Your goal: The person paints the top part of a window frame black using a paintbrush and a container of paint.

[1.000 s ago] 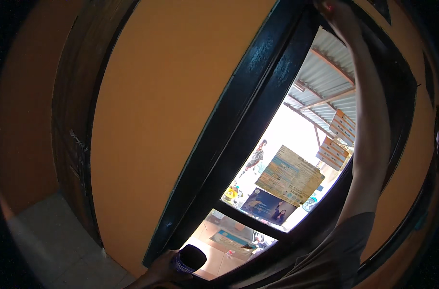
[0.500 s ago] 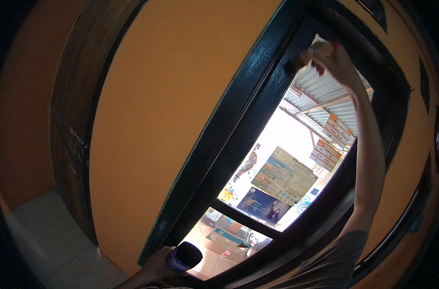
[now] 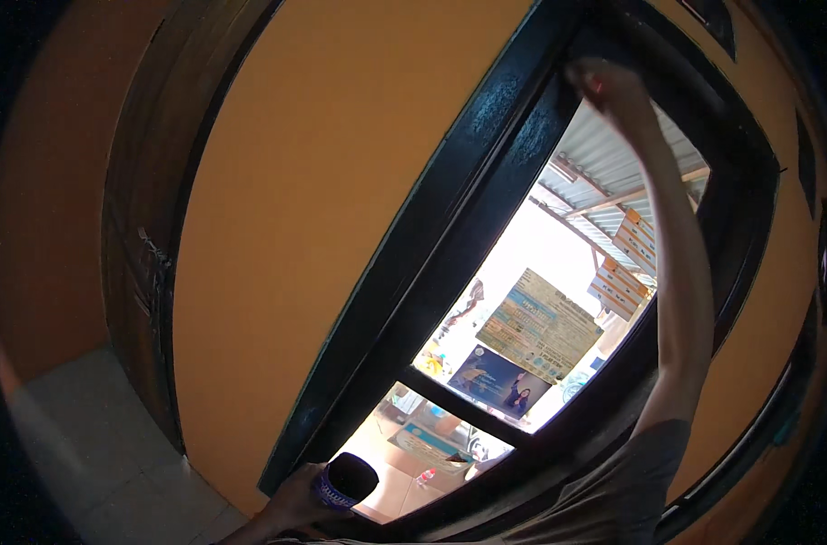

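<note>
My left hand (image 3: 298,495) is wrapped round a small blue-and-white patterned cup (image 3: 338,495) with dark contents, low beside the door. High at the upper left corner of the glass, my right hand (image 3: 618,91) is closed and smeared by motion. It holds a paintbrush (image 3: 577,77), mostly hidden and blurred now, against the inner edge of the black frame. The black door frame (image 3: 431,232) surrounds a glass pane and looks wet and glossy on its left upright. My right arm stretches up in front of the glass.
An orange wall (image 3: 322,182) borders the frame on the left. Beyond it stands a dark wooden door (image 3: 132,291) above a tiled floor (image 3: 113,454). Printed sheets (image 3: 539,322) sit on the glass. Through it show a corrugated roof (image 3: 604,145) and bright outdoor surroundings.
My right hand and the paintbrush have moved up towards the top corner of the glass. My left hand still holds the cup in nearly the same place.
</note>
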`<state>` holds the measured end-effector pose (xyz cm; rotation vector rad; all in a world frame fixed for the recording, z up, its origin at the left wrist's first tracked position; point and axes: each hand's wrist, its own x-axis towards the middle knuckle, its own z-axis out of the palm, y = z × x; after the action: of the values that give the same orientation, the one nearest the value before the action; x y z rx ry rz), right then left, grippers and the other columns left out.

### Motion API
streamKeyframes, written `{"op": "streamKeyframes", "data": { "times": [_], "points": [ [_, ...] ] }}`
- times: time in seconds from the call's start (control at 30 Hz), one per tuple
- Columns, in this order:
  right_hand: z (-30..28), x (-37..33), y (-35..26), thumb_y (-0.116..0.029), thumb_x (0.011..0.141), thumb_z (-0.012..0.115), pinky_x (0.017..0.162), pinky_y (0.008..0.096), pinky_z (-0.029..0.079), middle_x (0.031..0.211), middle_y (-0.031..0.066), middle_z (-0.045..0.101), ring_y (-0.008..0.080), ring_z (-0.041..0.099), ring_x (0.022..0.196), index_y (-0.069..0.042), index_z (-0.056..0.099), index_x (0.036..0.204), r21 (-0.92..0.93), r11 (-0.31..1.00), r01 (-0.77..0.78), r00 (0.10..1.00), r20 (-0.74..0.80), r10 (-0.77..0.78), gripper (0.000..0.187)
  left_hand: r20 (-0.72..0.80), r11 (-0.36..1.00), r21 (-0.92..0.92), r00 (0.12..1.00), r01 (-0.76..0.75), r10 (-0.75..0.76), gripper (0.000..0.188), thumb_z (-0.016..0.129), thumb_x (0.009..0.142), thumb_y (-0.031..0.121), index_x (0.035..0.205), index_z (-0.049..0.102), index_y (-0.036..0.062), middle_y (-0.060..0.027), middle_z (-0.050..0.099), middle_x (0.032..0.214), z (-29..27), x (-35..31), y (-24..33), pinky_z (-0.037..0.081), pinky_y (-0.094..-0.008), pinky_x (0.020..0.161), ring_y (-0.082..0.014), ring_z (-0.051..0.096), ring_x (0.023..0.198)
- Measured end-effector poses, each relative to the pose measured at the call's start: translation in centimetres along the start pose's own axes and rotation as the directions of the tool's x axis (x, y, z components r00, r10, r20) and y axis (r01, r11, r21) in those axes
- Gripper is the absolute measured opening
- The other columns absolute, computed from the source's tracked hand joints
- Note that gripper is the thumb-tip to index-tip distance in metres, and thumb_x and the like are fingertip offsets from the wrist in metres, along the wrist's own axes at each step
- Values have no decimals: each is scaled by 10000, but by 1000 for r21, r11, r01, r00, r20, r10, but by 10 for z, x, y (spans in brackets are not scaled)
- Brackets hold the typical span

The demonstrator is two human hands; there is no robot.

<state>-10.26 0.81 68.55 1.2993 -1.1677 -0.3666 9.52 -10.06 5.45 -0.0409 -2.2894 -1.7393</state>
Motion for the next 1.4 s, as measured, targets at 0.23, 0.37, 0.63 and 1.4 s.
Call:
{"op": "streamKeyframes", "data": {
  "times": [0.23,0.37,0.63,1.4],
  "points": [
    [-29,-23,-120,-241,858,666,529,262,492,712,81,657,179,640,613,-45,659,831,211,974,-86,974,224,37,198,-11,995,91,999,-49,50,829,847,583,459,1226,518,54,-169,540,1184,-7,-12,6,406,-393,988,-303,523,1137],
    [-24,-4,-10,-264,881,629,436,215,440,628,27,603,75,579,549,-48,645,769,591,658,-467,870,439,222,244,10,999,48,1000,-3,2,832,854,574,453,1226,520,57,-163,535,1194,-3,-23,19,405,-390,989,-291,527,1132],
    [-35,41,16,-308,906,585,518,289,427,635,47,588,120,573,577,-60,609,783,71,974,-214,975,68,209,278,-32,990,-134,999,34,-38,813,845,596,449,1223,508,55,-129,539,1188,15,-46,-51,452,-369,945,-254,526,1135],
    [-14,-253,-660,-153,852,588,679,333,488,773,106,640,253,627,803,-16,638,797,535,253,-806,567,577,588,156,-215,857,-437,893,273,-395,814,861,640,143,1304,399,53,-97,521,1249,-46,-336,-55,444,-365,977,-211,508,1168]
  ]
}}
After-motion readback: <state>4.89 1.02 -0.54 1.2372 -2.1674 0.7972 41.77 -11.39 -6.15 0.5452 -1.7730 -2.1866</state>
